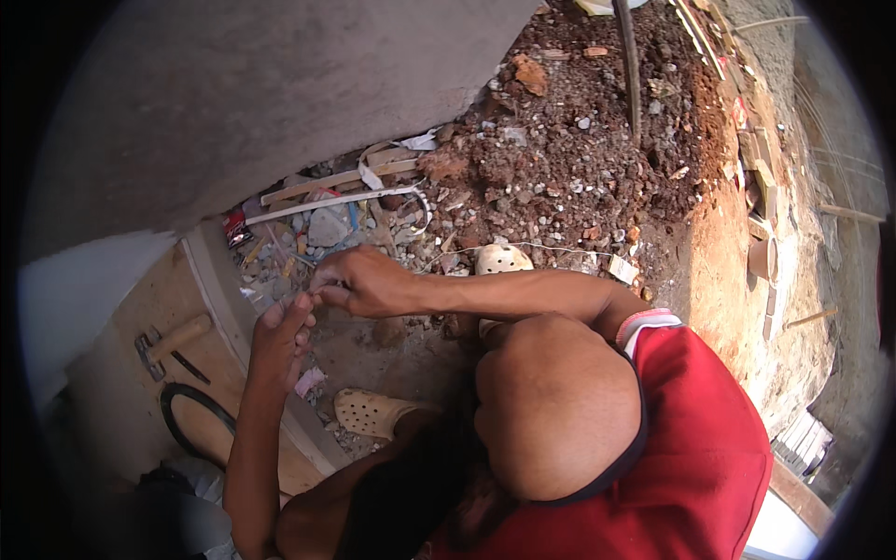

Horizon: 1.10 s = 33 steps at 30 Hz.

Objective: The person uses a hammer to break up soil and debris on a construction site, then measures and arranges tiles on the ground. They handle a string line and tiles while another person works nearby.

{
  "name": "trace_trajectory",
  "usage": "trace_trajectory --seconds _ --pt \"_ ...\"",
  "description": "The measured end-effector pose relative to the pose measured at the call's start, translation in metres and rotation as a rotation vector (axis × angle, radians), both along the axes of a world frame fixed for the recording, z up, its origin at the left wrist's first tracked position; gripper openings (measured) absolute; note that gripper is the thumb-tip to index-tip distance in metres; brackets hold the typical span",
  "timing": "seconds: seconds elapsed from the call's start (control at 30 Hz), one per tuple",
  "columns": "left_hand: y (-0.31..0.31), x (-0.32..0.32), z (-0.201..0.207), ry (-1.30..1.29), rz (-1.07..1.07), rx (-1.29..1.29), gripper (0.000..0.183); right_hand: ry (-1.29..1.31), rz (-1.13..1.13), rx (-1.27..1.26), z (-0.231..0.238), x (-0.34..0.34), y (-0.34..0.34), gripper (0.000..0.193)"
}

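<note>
Neither my left hand nor my right hand shows in the head view. The two hands in it belong to a co-worker in a red shirt (695, 439), crouched below and seen from above. This person's right hand (359, 280) reaches in from the red sleeve, and the left hand (283, 336) rises from the lower edge. Their fingertips meet, pinched together on something too small to make out. A thin pale string or wire (560, 248) runs behind the right forearm, over a cream clog (504, 259). The other clog (369, 413) is planted below the hands.
A wooden board (131, 322) at left carries a wooden-handled hammer (168, 345) and a curved black strip (177, 425). Reddish rubble (579, 177) lies beside a grey wall (308, 84). A bent white pipe (327, 203) and debris lie at its foot.
</note>
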<state>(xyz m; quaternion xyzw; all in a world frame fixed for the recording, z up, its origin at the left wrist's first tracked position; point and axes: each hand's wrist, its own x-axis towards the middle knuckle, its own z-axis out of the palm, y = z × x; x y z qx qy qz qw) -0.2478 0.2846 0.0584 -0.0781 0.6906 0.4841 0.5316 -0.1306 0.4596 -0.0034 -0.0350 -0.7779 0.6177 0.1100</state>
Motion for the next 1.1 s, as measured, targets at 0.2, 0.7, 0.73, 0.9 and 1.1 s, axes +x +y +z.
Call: trace_trajectory --seconds 0.2,0.7,0.73,0.9,1.1 --pt "0.006 -0.002 0.001 -0.141 -0.056 0.162 0.028 -0.244 -0.014 -0.237 0.024 0.007 0.017 0.015" --pt "0.004 0.014 0.006 0.219 -0.055 0.140 0.027 0.012 0.066 0.311 0.026 0.004 -0.001 0.014" --pt "0.006 0.014 0.007 0.334 -0.135 0.081 0.027 0.000 0.071 0.320 0.028 0.005 0.000 0.014" --pt "0.002 0.015 0.002 0.210 -0.164 0.109 0.024 0.136 0.016 0.250 0.016 0.002 0.002 0.011" --pt "-0.011 0.015 -0.003 -0.072 0.009 0.216 0.021 0.016 0.038 0.021 0.024 0.003 0.001 0.009"
